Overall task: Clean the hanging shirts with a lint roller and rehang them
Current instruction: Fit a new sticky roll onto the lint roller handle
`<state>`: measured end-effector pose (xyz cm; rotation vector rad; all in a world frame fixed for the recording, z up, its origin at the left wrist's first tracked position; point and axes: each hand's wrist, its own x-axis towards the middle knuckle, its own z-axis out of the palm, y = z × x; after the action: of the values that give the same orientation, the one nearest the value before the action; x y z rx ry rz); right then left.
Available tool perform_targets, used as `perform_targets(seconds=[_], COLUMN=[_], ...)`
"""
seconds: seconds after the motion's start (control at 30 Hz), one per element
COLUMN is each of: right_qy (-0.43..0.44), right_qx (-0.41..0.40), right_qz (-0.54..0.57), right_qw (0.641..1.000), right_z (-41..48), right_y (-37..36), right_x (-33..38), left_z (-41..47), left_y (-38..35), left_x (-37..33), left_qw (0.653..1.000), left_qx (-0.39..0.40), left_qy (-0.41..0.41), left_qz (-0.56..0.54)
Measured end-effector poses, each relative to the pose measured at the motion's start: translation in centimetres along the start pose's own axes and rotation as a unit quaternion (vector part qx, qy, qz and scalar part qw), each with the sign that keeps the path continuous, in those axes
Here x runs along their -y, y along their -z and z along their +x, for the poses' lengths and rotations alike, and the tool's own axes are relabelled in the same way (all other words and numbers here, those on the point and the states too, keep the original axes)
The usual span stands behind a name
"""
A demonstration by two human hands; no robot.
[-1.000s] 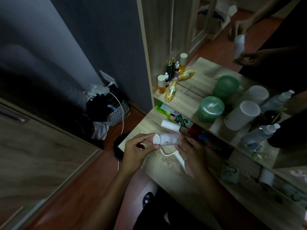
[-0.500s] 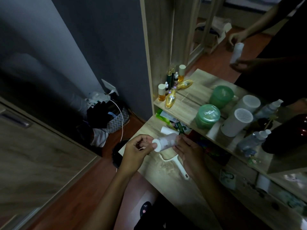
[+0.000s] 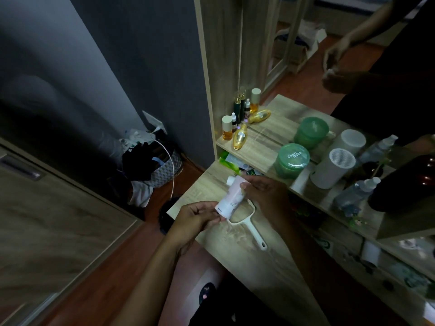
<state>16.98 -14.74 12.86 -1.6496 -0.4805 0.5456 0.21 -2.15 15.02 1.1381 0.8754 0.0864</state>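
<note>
Head view: both hands grasp the lint roll, left hand pinching its near end, right hand gripping farther up, long axis pointing away, the roller handle lying on the table just beneath.

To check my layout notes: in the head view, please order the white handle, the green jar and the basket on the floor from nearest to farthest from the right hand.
1. The white handle, on the desk under the right hand.
2. The green jar, on the shelf behind.
3. The basket, on the floor, far left.
</note>
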Motion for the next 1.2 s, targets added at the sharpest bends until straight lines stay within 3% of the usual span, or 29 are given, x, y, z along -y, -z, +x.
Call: perform_targets(seconds=[0.1, 0.27, 0.4, 0.63, 0.77, 0.87, 1.03, 1.2], right_qy=[0.01, 0.067, 0.084, 0.024, -0.052, -0.094, -0.226, -0.272], right_qx=[0.028, 0.052, 0.066, 0.108, 0.049, -0.032, -0.052, -0.088], right_qz=[-0.007, -0.041, -0.046, -0.003, 0.035, -0.065, -0.193, -0.279], right_qw=[1.0, 0.996, 0.993, 0.994, 0.997, 0.993, 0.953, 0.917], right_z=[0.0, -0.6, -0.3, 0.3, 0.7, 0.6, -0.4, 0.9], right_y=[-0.7, -2.3, -3.2, -3.2, -2.5, -2.4, -3.0, -3.2], right_x=[-0.3, -1.0, -0.9, -1.2, -3.3, -7.5, -14.3, -19.5], left_z=[1.1, 2.5, 2.6, 3.3, 3.8, 4.1, 4.6, 5.2], left_y=[0.3, 0.4, -0.6, -0.5, 0.1, 0.4, 0.6, 1.2], left_x=[-0.1, 1.4, 2.1, 3.0, 3.1, 3.1, 3.3, 3.7], left_qw=[1.0, 0.961, 0.941, 0.951, 0.963, 0.969, 0.972, 0.974], left_qx=[0.002, 0.011, -0.075, -0.089, -0.051, -0.022, -0.029, -0.054], left_qy=[0.016, -0.09, -0.134, -0.119, -0.101, -0.086, -0.079, -0.088], left_qz=[0.02, 0.26, 0.3, 0.272, 0.244, 0.23, 0.217, 0.204])
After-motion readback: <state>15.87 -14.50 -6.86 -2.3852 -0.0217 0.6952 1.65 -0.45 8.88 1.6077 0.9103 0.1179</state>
